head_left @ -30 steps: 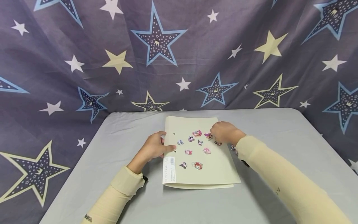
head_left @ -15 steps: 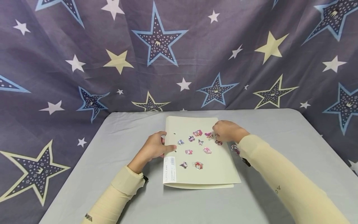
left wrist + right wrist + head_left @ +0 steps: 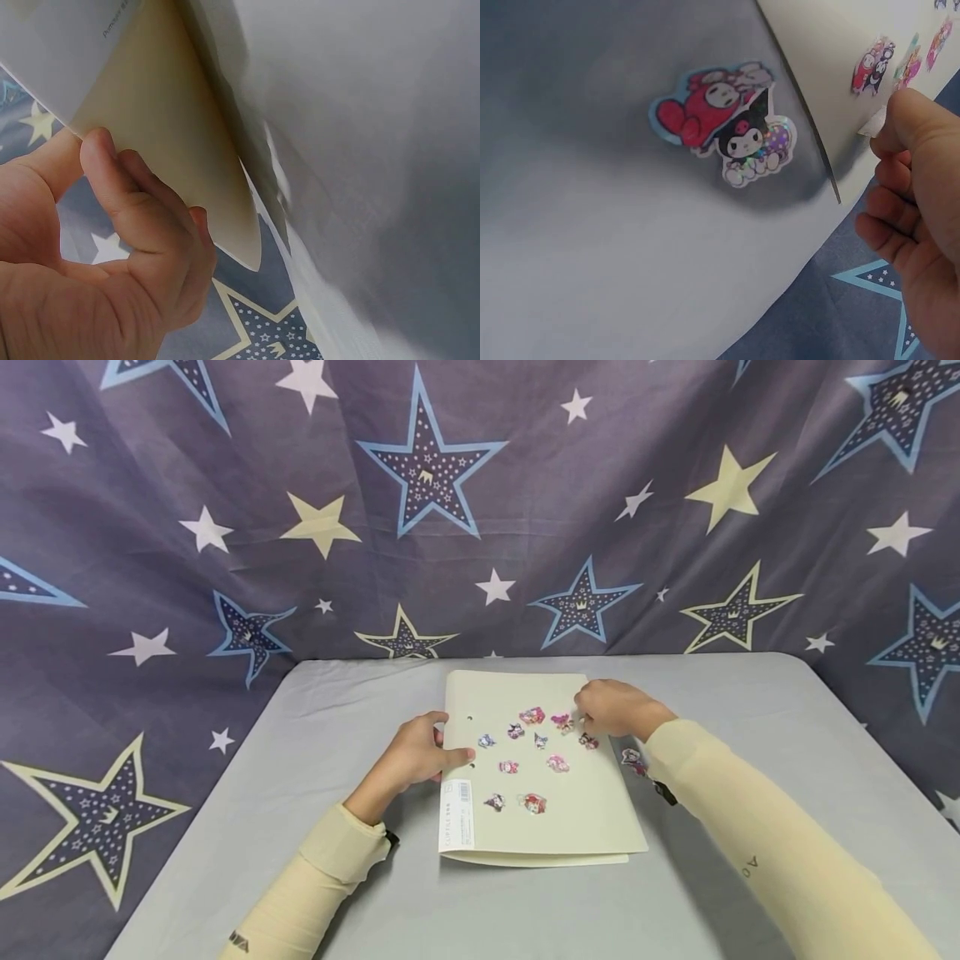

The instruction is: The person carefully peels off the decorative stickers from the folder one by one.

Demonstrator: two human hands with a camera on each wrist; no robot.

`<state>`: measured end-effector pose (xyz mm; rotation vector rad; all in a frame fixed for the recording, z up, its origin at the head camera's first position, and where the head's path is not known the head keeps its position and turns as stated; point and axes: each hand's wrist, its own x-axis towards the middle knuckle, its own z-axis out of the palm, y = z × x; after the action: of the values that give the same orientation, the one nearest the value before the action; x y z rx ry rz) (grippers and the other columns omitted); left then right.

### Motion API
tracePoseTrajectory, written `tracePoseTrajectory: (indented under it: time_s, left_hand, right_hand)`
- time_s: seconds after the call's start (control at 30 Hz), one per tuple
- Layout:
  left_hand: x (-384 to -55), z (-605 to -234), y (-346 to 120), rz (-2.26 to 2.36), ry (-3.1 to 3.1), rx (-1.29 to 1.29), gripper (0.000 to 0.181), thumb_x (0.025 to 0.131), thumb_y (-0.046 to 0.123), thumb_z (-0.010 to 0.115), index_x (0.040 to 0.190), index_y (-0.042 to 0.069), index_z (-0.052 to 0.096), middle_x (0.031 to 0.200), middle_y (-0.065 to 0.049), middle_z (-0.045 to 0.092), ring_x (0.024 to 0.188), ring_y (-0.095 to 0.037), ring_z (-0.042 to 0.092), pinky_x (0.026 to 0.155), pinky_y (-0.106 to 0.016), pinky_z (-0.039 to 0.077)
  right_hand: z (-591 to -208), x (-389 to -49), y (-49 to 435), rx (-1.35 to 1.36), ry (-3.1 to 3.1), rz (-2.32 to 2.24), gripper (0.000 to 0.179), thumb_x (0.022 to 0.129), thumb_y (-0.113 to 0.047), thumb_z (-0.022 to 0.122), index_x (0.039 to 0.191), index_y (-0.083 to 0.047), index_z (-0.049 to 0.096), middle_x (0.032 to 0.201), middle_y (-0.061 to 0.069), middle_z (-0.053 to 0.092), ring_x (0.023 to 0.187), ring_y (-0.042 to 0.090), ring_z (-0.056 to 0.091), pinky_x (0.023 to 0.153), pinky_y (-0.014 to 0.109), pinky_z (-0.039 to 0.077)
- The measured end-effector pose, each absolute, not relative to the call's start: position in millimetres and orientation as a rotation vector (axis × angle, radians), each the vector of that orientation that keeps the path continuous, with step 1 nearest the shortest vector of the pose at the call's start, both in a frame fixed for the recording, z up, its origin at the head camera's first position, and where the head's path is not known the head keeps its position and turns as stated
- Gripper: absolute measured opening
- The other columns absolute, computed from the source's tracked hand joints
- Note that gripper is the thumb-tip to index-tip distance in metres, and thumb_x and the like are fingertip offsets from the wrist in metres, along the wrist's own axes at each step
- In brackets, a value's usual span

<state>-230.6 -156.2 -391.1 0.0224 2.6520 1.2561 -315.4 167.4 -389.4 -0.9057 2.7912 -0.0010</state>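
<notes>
A cream clip file [image 3: 540, 831] lies on the table with several cartoon character stickers [image 3: 557, 764] scattered over its cover. My left hand [image 3: 416, 750] grips the file's left edge, thumb on top; in the left wrist view, fingers of the hand [image 3: 154, 225] curl underneath it. Over the file's upper right edge, my right hand [image 3: 617, 708] is bent with thumb and index finger together. Between those fingertips, the right wrist view shows a small white piece [image 3: 875, 122], probably a sticker seen from its back. Two stickers on the cover sit just beside this hand.
Right of the file, overlapping stickers [image 3: 720, 120] lie on the grey tabletop [image 3: 757, 760], partly under the right forearm. A white label [image 3: 456, 814] is at the file's lower left. A star-patterned curtain [image 3: 480, 510] hangs behind the table.
My right hand has shifted slightly right, uncovering more of the stickers beside it and on the table. My left hand keeps its grip on the file.
</notes>
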Motion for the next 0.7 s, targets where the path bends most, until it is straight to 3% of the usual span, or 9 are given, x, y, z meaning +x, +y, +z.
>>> tracePoseTrajectory:
  time_s: [0.4,0.7]
  left_hand:
    - [-231.4,-390.3,-155.0,1.237,2.656,0.032,0.088,0.083,0.026,0.088,0.152,-0.001,0.042,0.103,-0.014,0.052,0.063,-0.021,0.065,0.058,-0.041,0.061]
    - [-231.5,-392.1,-155.3,1.234,2.656,0.030,0.088,0.082,0.026,0.088,0.152,0.000,0.042,0.102,-0.014,0.051,0.063,-0.021,0.064,0.058,-0.041,0.061]
  right_hand:
    - [-383.6,-311.4,175.8,-1.031,2.861,0.002,0.022,0.085,-0.002,0.064,0.070,-0.015,0.053,0.075,0.001,0.053,0.067,0.017,0.047,0.066,0.034,0.046]
    - [-378.4,-310.2,180.4,-1.051,2.878,-0.078,0.027,0.082,-0.002,0.066,0.068,-0.016,0.048,0.070,0.001,0.046,0.063,0.016,0.041,0.061,0.032,0.040]
